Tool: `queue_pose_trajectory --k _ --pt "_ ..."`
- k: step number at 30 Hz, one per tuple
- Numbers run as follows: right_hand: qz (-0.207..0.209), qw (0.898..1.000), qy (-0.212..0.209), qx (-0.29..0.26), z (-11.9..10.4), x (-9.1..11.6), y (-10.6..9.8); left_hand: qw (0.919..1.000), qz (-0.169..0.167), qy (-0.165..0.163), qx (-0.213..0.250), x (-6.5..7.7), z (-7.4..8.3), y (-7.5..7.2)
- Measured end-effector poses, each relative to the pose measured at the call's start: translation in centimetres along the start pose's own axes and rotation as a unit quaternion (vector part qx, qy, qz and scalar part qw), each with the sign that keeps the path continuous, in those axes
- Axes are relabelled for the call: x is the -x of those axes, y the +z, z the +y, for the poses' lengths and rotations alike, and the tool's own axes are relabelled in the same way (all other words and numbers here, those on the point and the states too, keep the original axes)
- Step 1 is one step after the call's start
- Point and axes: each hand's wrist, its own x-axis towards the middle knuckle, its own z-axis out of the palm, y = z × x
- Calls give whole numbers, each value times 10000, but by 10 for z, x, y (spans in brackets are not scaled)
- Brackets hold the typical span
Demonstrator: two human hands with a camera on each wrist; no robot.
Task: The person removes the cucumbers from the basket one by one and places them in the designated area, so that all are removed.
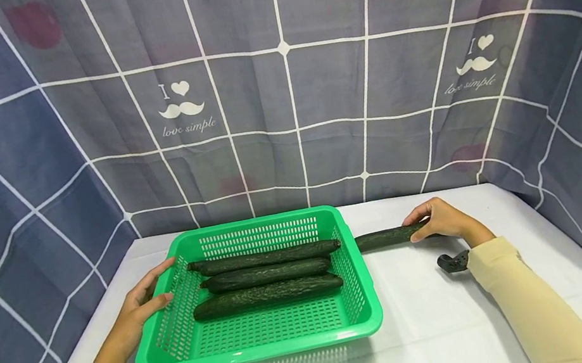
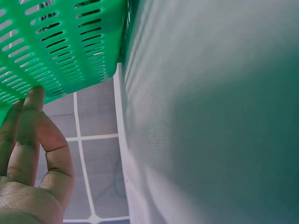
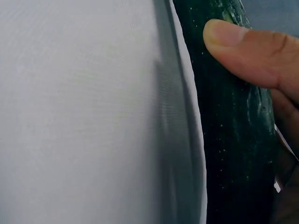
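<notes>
A green plastic basket [image 1: 273,352] with slotted walls holds three long dark-green cucumbers [image 1: 272,294] lying side by side. At its left side my left hand [image 1: 141,306] holds the rim, thumb and a finger over the top edge. From the left wrist view, other fingers [image 2: 32,107] rest against the slotted outer wall. To the right of the basket, another cucumber [image 1: 381,239] lies along the back of the table. My right hand [image 1: 439,224] grips it near its right end from above; the right wrist view shows the thumb [image 3: 229,39] pressed on its bumpy skin.
A white cloth covers the table [image 1: 423,313]. Behind it and along both sides hangs a grey-blue curtain [image 1: 321,86] with white grid lines. A small black wrist-worn piece [image 1: 453,262] sits by my right cuff.
</notes>
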Motion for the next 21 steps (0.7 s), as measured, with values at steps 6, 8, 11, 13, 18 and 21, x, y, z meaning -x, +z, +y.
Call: queue_pose_trajectory --k 6,8,11,13,18,21 --pt "-196 9996 -199 -10 2 -2 2 10000 -1 4 -14 2 -1 0" --pt "-284 9993 -250 -26 2 -3 2 10000 -6 -15 -6 2 -1 0" --pt "-385 9987 -333 -43 1 -4 1 10000 2 -27 13 2 0 -1" --pt "-442 9982 -396 -33 1 -4 1 10000 10 -32 11 1 0 -1" --pt "-584 9966 -587 -48 1 -3 0 10000 3 -63 -13 1 1 0" --pt "-577 9963 -634 -6 -1 -3 1 10000 5 -59 -15 1 1 0"
